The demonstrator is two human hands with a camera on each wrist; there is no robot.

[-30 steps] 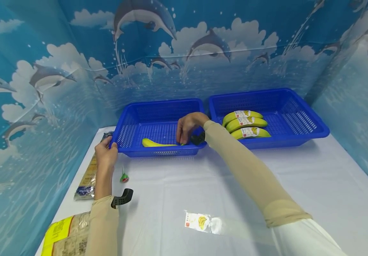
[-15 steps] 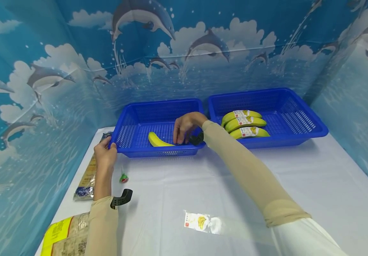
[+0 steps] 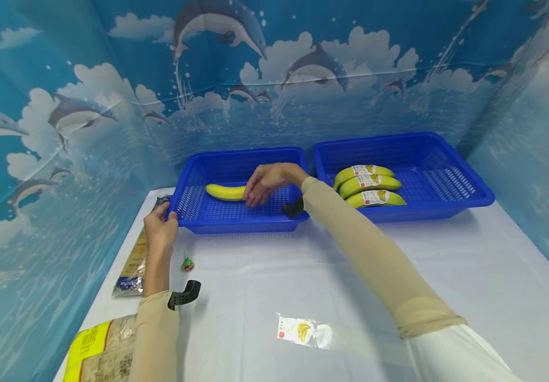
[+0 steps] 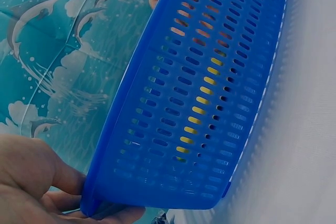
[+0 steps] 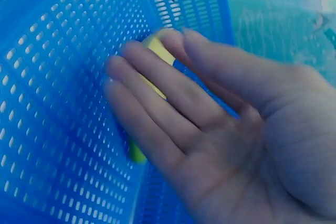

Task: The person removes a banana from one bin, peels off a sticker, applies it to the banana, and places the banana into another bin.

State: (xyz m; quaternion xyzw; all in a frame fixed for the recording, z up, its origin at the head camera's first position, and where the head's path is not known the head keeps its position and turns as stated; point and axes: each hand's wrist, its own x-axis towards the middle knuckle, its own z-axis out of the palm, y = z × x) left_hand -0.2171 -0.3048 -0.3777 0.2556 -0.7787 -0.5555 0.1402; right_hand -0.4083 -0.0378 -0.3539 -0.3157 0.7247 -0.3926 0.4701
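My left hand (image 3: 160, 229) grips the front left corner of the left blue plastic basket (image 3: 243, 229), thumb over the rim and fingers below it. Inside that basket lies a yellow banana (image 3: 225, 192), lengthwise across the middle, with no label showing. My right hand (image 3: 270, 183) reaches in over the front wall, its fingertips at the banana's right end. In the right wrist view its fingers (image 5: 163, 85) are nearly straight, and the banana (image 5: 135, 150) shows partly hidden behind them. Yellow shows through the slots of the basket wall (image 4: 173, 192) in the left wrist view.
A second blue basket (image 3: 465, 204) stands at the right with three labelled bananas (image 3: 369, 183). On the white table lie a clear strip with a banana label (image 3: 298, 330), a green-red lollipop (image 3: 187, 264), a long packet (image 3: 131, 273) and a yellow-ended package (image 3: 99, 350) at the left.
The banana has moved from the basket's front wall back to its middle, turning on the way. My right hand has shifted left and away from me; my left hand keeps its grip.
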